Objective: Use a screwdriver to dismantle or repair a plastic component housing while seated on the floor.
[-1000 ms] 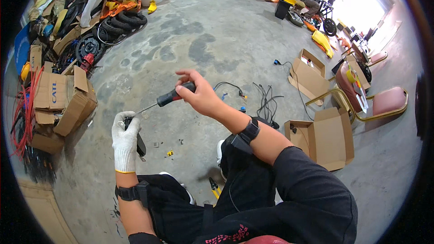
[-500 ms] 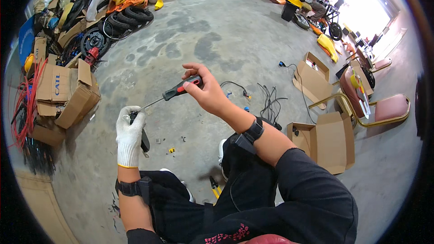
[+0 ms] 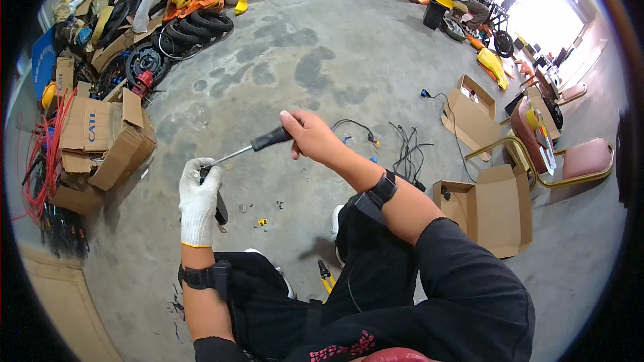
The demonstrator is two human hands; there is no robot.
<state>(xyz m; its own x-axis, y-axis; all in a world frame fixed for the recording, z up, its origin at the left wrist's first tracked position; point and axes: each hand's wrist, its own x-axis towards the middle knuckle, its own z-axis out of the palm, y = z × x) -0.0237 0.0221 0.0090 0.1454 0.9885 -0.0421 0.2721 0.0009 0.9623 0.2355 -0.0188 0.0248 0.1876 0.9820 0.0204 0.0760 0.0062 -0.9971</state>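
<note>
My left hand (image 3: pixel 199 196), in a white knit glove with a yellow cuff edge, is closed round a small black part (image 3: pixel 221 209) that hangs partly below the fingers; its kind I cannot make out. My bare right hand (image 3: pixel 310 135) is wrapped round the handle of a screwdriver (image 3: pixel 268 139) with a black and red grip. The screwdriver's metal shaft slants down to the left, its tip at the black part by my left thumb and fingers. Exactly where the tip sits is hidden by the glove.
Small bits and a yellow piece (image 3: pixel 262 222) lie on the concrete floor below my hands. Yellow-handled pliers (image 3: pixel 327 276) rest between my feet. Black cables (image 3: pixel 406 151) and open cardboard boxes (image 3: pixel 500 211) are at right, near a chair (image 3: pixel 583 163). Boxes (image 3: pixel 107 137) and tyres stand left.
My right hand has turned on the screwdriver handle, its fingers now wrapped over the grip with the thumb uppermost. The left hand keeps its hold; the whole view has shifted slightly.
</note>
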